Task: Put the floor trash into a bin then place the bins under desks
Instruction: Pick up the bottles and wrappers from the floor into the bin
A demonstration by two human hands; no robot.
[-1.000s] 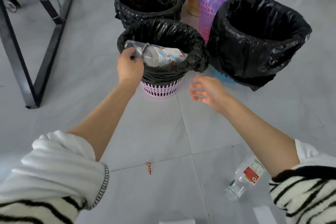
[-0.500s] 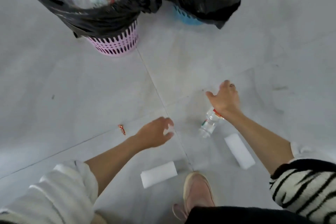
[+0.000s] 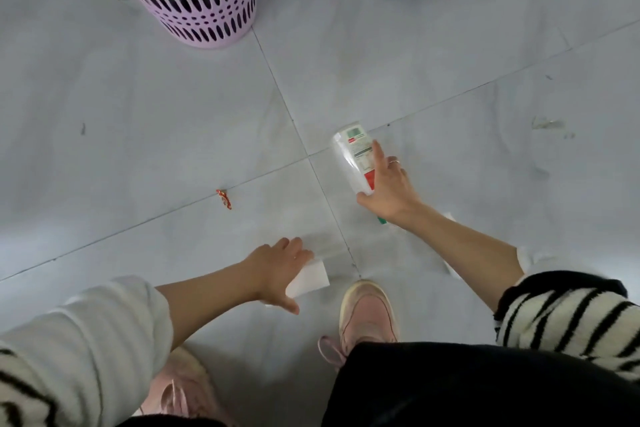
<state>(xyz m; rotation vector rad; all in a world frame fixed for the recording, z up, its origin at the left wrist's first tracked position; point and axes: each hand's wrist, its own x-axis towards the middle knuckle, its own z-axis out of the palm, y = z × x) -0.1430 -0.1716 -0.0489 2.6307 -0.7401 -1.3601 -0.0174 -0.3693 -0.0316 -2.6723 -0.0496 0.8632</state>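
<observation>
the bottle (image 3: 353,158), which lay on the floor (image 3: 138,114) a moment ago, is now lifted in the right hand (image 3: 388,191), fingers wrapped round it, near the middle right. the left hand (image 3: 277,270) has dropped onto the near white paper (image 3: 308,279), fingers spread and touching, not yet gripping. the pink bin (image 3: 207,10) stands far left, so both should go there next. a red wrapper (image 3: 224,199) remains.

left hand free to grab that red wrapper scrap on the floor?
Probably not right away: the left hand is already on the white paper. The red wrapper lies on bare floor, farther forward, with nothing blocking the way.
</observation>
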